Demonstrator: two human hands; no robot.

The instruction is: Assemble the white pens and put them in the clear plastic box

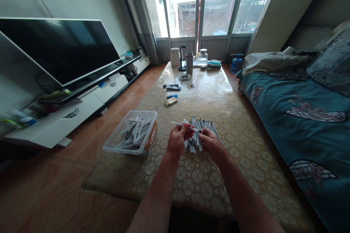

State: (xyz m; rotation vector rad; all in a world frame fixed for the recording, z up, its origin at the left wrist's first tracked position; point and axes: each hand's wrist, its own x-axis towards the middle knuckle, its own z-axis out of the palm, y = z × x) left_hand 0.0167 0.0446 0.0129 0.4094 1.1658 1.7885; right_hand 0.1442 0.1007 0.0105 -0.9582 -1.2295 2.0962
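Long table [203,94] under a beige floral cover [153,174]

Near left, a clear rectangular plastic box [120,150] of white pens [140,131]; right of it, a row of white, dark-ended pens [195,140] — over these, left hand [177,139] and right hand [212,143] together pinch one slim white pen [195,129].

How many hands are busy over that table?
2: the left hand, holding a slim white pen, and the right hand, at the pen's dark end. No others show.
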